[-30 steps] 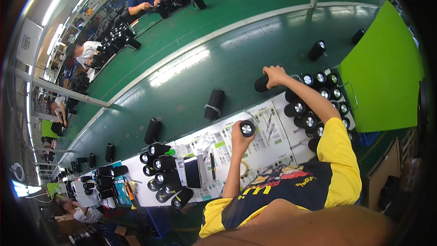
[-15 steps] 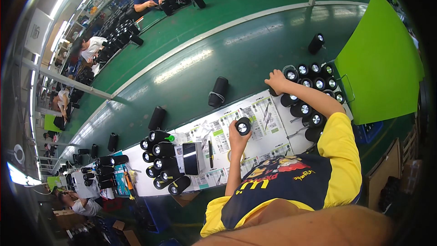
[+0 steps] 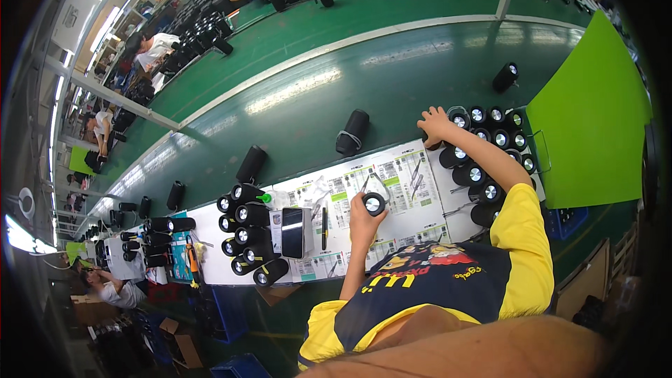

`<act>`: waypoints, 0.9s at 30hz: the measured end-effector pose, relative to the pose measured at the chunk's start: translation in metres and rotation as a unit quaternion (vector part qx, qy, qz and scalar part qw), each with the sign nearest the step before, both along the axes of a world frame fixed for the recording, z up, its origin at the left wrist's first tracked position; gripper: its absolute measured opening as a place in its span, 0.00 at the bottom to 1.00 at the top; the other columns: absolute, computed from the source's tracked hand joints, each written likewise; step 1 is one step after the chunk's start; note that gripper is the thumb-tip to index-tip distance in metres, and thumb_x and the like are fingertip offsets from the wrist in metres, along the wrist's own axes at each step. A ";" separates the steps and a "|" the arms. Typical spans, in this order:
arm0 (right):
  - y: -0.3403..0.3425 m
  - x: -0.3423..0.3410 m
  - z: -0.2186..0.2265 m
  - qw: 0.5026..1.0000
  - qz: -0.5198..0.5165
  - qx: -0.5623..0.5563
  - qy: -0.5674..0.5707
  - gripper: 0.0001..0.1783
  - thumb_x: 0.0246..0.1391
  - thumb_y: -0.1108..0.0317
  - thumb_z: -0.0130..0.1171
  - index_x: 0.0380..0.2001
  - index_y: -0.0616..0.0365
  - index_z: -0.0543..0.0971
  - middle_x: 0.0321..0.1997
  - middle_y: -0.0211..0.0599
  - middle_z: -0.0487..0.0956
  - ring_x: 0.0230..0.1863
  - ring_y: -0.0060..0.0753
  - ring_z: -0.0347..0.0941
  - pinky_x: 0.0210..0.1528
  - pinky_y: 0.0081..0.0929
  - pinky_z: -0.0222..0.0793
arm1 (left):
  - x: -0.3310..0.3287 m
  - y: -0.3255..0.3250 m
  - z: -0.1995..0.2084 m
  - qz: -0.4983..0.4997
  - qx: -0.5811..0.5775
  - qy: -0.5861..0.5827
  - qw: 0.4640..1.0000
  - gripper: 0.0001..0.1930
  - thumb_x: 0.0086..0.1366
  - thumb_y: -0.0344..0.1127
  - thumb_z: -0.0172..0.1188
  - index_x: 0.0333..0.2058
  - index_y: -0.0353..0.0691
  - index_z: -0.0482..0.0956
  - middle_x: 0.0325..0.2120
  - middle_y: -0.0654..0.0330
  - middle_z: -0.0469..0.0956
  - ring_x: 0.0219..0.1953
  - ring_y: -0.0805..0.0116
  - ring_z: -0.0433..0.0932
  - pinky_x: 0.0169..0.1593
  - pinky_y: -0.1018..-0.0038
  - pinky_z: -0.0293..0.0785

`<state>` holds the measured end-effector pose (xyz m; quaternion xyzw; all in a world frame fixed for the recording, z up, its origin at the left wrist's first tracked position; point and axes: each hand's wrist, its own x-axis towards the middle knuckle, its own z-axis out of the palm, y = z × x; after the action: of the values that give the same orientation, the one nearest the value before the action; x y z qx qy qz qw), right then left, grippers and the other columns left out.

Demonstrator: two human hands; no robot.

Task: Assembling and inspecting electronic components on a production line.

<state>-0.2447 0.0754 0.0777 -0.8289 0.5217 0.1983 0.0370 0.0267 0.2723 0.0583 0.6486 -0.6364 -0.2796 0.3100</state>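
My left hand [image 3: 364, 220] is closed round a black cylindrical speaker [image 3: 374, 203] whose silver end faces up, over the printed sheets [image 3: 399, 185]. Out to the right, my right hand [image 3: 438, 126] curls its fingers over another black speaker [image 3: 430, 143] at the near-left corner of a cluster of speakers [image 3: 476, 173]. Most of that speaker is hidden beneath the hand. A speaker with a grey cord looped round it [image 3: 352, 133] lies just beyond the sheets.
Left of the sheets lie a dark phone-like device [image 3: 292, 232], a black pen [image 3: 324, 228], a green-tipped bottle [image 3: 274, 199] and several stacked speakers [image 3: 250, 234]. A bright green panel [image 3: 581, 112] rises at the right. Across the green bench, other people work beside more speakers.
The whole view has shifted slightly, moving the bench right and down in the picture. Both hands keep their grip; the left-hand speaker sits a little lower over the sheets.
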 end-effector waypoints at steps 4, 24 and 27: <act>-0.010 0.011 -0.004 0.994 -0.075 0.051 0.064 0.37 0.26 0.48 0.68 0.46 0.46 0.73 0.48 0.39 0.67 0.52 0.49 0.62 0.47 0.49 0.61 | -0.009 0.009 -0.012 -0.032 -0.035 -0.004 0.999 0.35 0.42 0.38 0.69 0.47 0.33 0.63 0.43 0.48 0.68 0.46 0.50 0.69 0.48 0.65 0.67; 0.017 0.009 0.008 0.999 -0.023 0.012 0.021 0.37 0.28 0.56 0.67 0.48 0.48 0.70 0.51 0.45 0.64 0.50 0.53 0.63 0.51 0.52 0.57 | 0.005 0.006 -0.013 0.015 0.011 0.070 0.997 0.35 0.44 0.41 0.69 0.49 0.38 0.63 0.42 0.49 0.72 0.44 0.54 0.73 0.45 0.68 0.70; 0.014 0.010 0.010 0.998 -0.039 0.017 0.049 0.36 0.29 0.52 0.65 0.48 0.46 0.69 0.54 0.45 0.63 0.52 0.52 0.61 0.54 0.56 0.51 | 0.004 0.007 -0.013 0.017 0.006 0.071 0.997 0.34 0.44 0.41 0.69 0.49 0.38 0.64 0.42 0.49 0.71 0.44 0.53 0.73 0.45 0.66 0.70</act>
<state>-0.2349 0.0897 0.0876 -0.7967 0.5511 0.2459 0.0325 0.0307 0.2789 0.0448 0.6397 -0.6002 -0.3233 0.3549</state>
